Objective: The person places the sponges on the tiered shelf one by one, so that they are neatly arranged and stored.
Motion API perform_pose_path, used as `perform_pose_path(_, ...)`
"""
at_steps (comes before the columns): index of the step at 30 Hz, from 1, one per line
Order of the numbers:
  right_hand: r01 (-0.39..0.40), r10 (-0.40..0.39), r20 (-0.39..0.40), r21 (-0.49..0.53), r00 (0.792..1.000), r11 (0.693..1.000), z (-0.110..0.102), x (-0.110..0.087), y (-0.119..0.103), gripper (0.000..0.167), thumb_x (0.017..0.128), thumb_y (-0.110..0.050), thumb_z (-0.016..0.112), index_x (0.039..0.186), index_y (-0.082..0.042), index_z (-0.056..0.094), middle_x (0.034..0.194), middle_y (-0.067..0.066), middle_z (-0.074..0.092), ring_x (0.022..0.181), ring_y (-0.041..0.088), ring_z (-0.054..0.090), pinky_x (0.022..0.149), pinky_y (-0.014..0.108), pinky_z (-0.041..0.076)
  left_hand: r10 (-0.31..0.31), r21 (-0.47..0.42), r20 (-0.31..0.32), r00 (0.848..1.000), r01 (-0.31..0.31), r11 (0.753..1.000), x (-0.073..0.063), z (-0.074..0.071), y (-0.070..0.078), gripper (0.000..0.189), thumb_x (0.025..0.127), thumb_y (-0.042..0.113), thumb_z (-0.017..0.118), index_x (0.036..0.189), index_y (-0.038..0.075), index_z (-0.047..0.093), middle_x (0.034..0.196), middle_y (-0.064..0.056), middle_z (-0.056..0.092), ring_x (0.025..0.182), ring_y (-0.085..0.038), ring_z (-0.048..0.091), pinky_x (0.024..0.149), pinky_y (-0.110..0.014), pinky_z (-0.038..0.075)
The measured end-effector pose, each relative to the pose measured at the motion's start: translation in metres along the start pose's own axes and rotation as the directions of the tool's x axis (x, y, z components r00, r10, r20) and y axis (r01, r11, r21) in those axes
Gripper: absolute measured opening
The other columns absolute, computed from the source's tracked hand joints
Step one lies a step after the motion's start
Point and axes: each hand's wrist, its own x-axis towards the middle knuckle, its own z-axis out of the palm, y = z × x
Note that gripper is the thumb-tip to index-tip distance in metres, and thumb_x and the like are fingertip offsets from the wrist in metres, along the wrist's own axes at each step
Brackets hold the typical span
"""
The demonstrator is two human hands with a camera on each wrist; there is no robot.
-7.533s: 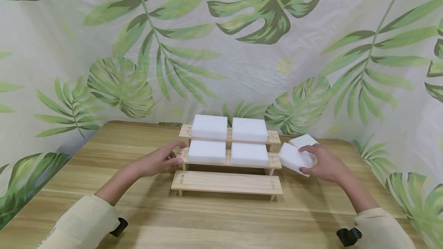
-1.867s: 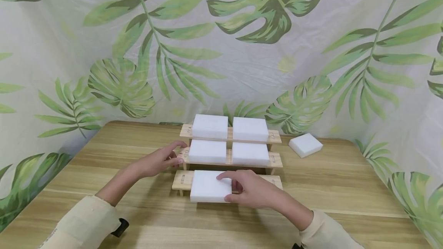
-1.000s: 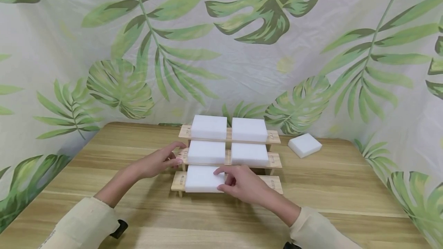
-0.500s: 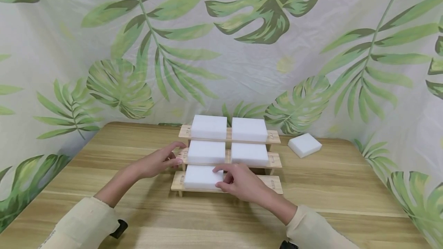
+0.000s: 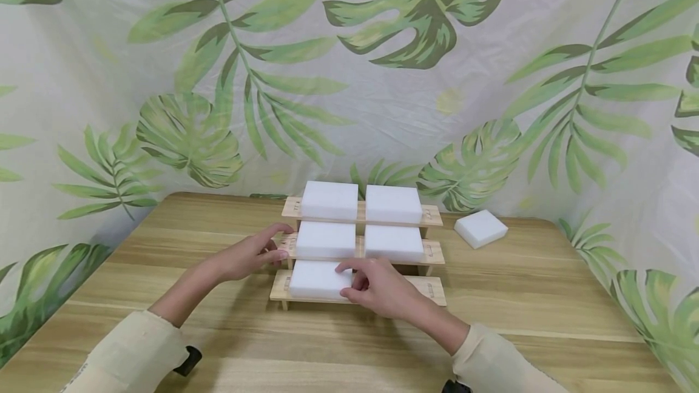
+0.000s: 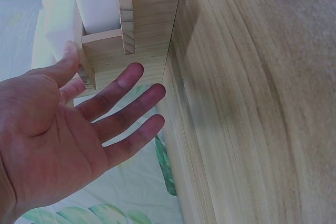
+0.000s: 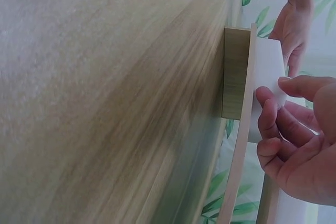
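A stepped wooden rack (image 5: 404, 288) with three shelves stands in the middle of the table. On its lowest shelf, towards the left end, lies a white foam block (image 5: 315, 279). My right hand (image 5: 384, 290) holds that block's right side between thumb and forefinger, the other fingers curled beneath in the right wrist view. My left hand (image 5: 246, 255) pinches the left end of the middle shelf with thumb and forefinger. In the left wrist view its other fingers (image 6: 128, 114) stretch out beside the rack. Two white blocks (image 5: 326, 239) sit on the middle shelf, two more (image 5: 330, 200) on the top one.
Another white foam block (image 5: 481, 228) lies on the wooden table (image 5: 524, 308) right of the rack, near the back edge. A leaf-patterned curtain (image 5: 382, 120) hangs behind the table. Dark wrist cameras (image 5: 188, 361) show at the sleeves.
My right hand has brought a block from the table's right side to the lowest shelf, then slid it slightly back and left. Over the last half second it barely moves. My left hand stays put.
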Motion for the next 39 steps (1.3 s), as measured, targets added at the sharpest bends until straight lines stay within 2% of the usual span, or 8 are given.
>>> perform_pose_path(6, -0.007, 0.007, 0.009, 0.054, 1.0, 0.999, -0.006, -0.006, 0.001, 0.033, 0.096, -0.014, 0.076, 0.128, -0.008, 0.069, 0.076, -0.009, 0.068, 0.068, 0.004, 0.062, 0.066, 0.025, 0.052, -0.001, 0.002, -0.001, 1.0, 0.001, 1.0, 0.0, 0.0, 0.0, 0.051, 0.11, 0.023, 0.054, 0.152, 0.0, 0.034, 0.1, -0.01, 0.069, 0.099, -0.032, 0.066, 0.084, -0.053, 0.052)
perform_pose_path(11, 0.025, -0.026, 0.005, 0.134, 1.0, 0.991, -0.015, -0.014, 0.004, 0.036, 0.096, -0.016, 0.076, 0.13, -0.006, 0.068, 0.076, -0.008, 0.071, 0.072, 0.005, 0.066, 0.069, 0.026, 0.053, 0.002, -0.003, -0.001, 1.0, -0.002, 1.0, 0.0, 0.0, 0.0, 0.051, 0.11, 0.023, 0.053, 0.152, 0.0, 0.033, 0.099, -0.01, 0.069, 0.098, -0.032, 0.065, 0.084, -0.052, 0.051)
perform_pose_path(17, 0.062, -0.058, -0.027, 0.182, 0.998, 0.981, -0.03, -0.027, 0.008, 0.035, 0.096, -0.011, 0.075, 0.128, -0.003, 0.067, 0.077, -0.004, 0.073, 0.071, 0.015, 0.07, 0.062, 0.025, 0.051, 0.004, 0.0, -0.001, 1.0, -0.004, 1.0, 0.0, 0.0, 0.001, 0.05, 0.11, 0.022, 0.054, 0.151, 0.001, 0.034, 0.097, -0.01, 0.068, 0.096, -0.03, 0.065, 0.082, -0.049, 0.05)
perform_pose_path(25, 0.105, -0.083, -0.123, 0.192, 0.989, 0.976, -0.062, -0.048, 0.015, 0.028, 0.096, -0.006, 0.074, 0.122, 0.003, 0.068, 0.079, 0.008, 0.075, 0.068, 0.017, 0.068, 0.06, 0.026, 0.051, -0.005, 0.01, -0.003, 1.0, 0.005, 1.0, 0.0, 0.001, 0.002, 0.05, 0.11, 0.022, 0.054, 0.15, 0.0, 0.035, 0.096, -0.009, 0.068, 0.095, -0.03, 0.065, 0.081, -0.046, 0.05)
perform_pose_path(28, 0.115, -0.083, -0.188, 0.166, 0.979, 0.979, -0.079, -0.057, 0.02, 0.026, 0.096, -0.004, 0.073, 0.119, 0.006, 0.068, 0.081, 0.009, 0.076, 0.069, 0.021, 0.069, 0.062, 0.027, 0.054, -0.011, 0.014, -0.004, 1.0, 0.011, 1.0, 0.0, 0.0, 0.003, 0.05, 0.11, 0.023, 0.054, 0.15, 0.001, 0.034, 0.096, -0.009, 0.068, 0.096, -0.029, 0.065, 0.08, -0.044, 0.05)
perform_pose_path(30, 0.121, -0.087, -0.237, 0.131, 0.968, 0.984, -0.09, -0.062, 0.024, 0.025, 0.095, -0.002, 0.073, 0.119, 0.007, 0.068, 0.081, 0.007, 0.076, 0.067, 0.018, 0.07, 0.063, 0.029, 0.055, -0.013, 0.014, -0.006, 1.0, 0.013, 1.0, 0.0, 0.0, 0.003, 0.049, 0.11, 0.023, 0.054, 0.15, 0.001, 0.034, 0.096, -0.009, 0.068, 0.096, -0.029, 0.065, 0.08, -0.043, 0.049)
perform_pose_path(33, 0.085, -0.054, -0.298, 0.091, 0.953, 0.992, -0.106, -0.07, 0.034, 0.025, 0.096, -0.001, 0.073, 0.119, 0.005, 0.069, 0.08, 0.006, 0.075, 0.067, 0.013, 0.069, 0.064, 0.029, 0.056, -0.015, 0.01, -0.006, 1.0, 0.015, 1.0, -0.001, 0.001, 0.003, 0.05, 0.11, 0.023, 0.054, 0.151, 0.001, 0.034, 0.097, -0.009, 0.067, 0.096, -0.03, 0.065, 0.08, -0.044, 0.049)
perform_pose_path(39, -0.053, 0.076, -0.365, 0.072, 0.928, 0.996, -0.128, -0.081, 0.059, 0.025, 0.099, -0.009, 0.072, 0.123, -0.001, 0.07, 0.081, 0.004, 0.074, 0.069, 0.012, 0.067, 0.063, 0.029, 0.052, -0.008, 0.001, -0.002, 1.0, 0.008, 1.0, 0.0, 0.001, 0.003, 0.051, 0.11, 0.022, 0.053, 0.151, -0.001, 0.034, 0.096, -0.01, 0.067, 0.095, -0.03, 0.064, 0.082, -0.048, 0.05)
